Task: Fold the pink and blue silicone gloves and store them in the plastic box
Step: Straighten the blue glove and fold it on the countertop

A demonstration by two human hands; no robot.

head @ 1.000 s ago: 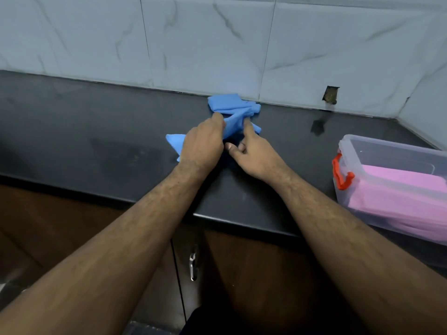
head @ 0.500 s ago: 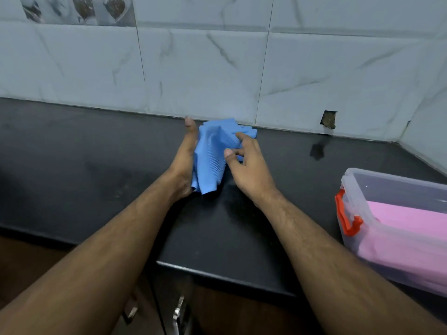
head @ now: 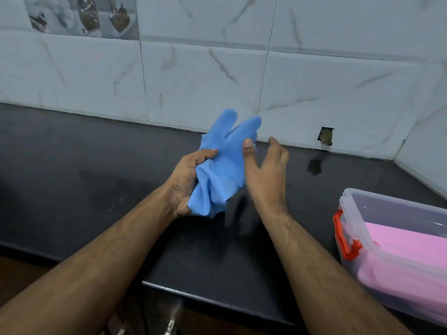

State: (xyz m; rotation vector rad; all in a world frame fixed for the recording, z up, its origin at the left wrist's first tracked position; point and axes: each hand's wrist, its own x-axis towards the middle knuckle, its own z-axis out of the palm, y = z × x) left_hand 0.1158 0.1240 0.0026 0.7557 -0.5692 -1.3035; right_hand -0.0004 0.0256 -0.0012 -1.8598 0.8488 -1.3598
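Observation:
The blue silicone gloves are bunched and lifted above the black counter, fingers pointing up toward the wall. My left hand grips the bundle from the left, thumb curled over its top. My right hand is beside it on the right with its fingers straight; its thumb touches the glove's edge. The clear plastic box with an orange latch stands at the right edge of the counter, and the pink gloves lie folded inside it.
A white marble-tiled wall runs behind the counter, with a small hole in it at the right. The counter's front edge is close below my arms, with cabinet doors under it.
The blue gloves have been lifted off the counter and raised. My left hand has closed around them, and my right hand has opened and slid to their right side.

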